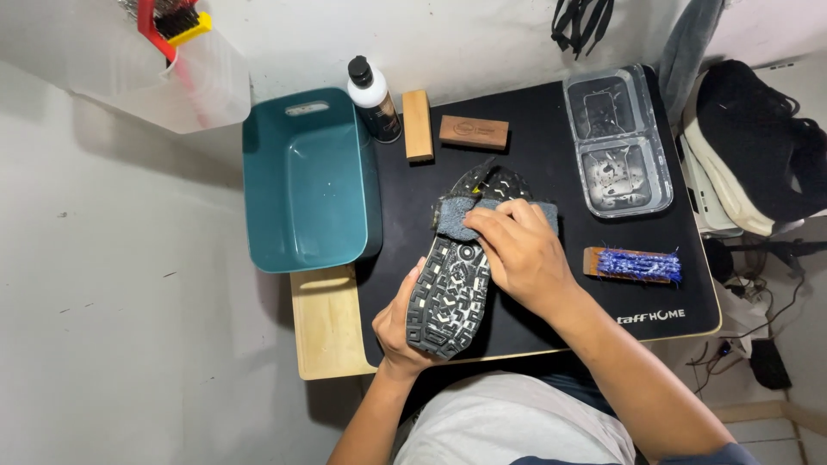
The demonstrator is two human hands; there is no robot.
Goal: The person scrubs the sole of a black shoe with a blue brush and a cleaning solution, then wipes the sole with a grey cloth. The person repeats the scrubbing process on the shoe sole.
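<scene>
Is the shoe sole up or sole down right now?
Sole up: the shoe shows its treaded bottom, with a grey cloth pressed on it.

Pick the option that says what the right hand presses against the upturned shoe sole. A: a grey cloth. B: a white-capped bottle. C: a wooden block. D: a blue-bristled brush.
A: the right hand presses a grey cloth onto the sole of the shoe, which the left hand grips at the heel; the blue-bristled brush lies apart on the black mat.

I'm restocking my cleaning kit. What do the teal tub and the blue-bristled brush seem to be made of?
Teal tub: likely moulded plastic, smooth with a slight sheen and a cut-out handle. Brush: apparently a wooden block, brown and matte, with blue, probably synthetic, bristles.
</scene>
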